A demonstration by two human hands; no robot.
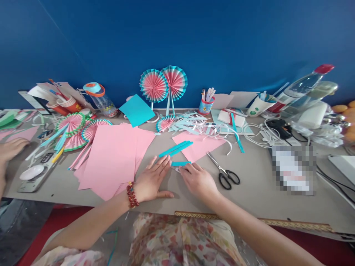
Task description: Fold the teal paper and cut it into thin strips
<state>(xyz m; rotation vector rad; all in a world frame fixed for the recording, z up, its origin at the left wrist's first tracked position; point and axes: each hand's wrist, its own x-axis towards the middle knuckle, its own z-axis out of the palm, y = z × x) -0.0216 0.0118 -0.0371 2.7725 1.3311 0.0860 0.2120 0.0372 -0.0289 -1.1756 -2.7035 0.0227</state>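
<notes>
My left hand (155, 179) lies flat on the table, fingers stretched out and thumb apart. Its fingertips reach the left end of a short blue paper strip (180, 163). At the strip's right end, my right hand (198, 181) has its fingers curled and pressed together on the paper. A small whitish thing (176, 169) shows under these fingers; its kind is hidden. Just beyond lie two longer blue paper strips (176, 149), partly over a pink sheet (198, 146). Scissors (223, 171) with black handles rest right of my right hand, blades slightly apart.
A stack of pink paper (113, 159) lies to the left. Behind it stand two pleated paper fans (163, 87) against the blue wall. Curled paper scraps (194, 123) and a pen cup (206, 105) sit farther back. Another person's hand (13, 147) is at the left edge.
</notes>
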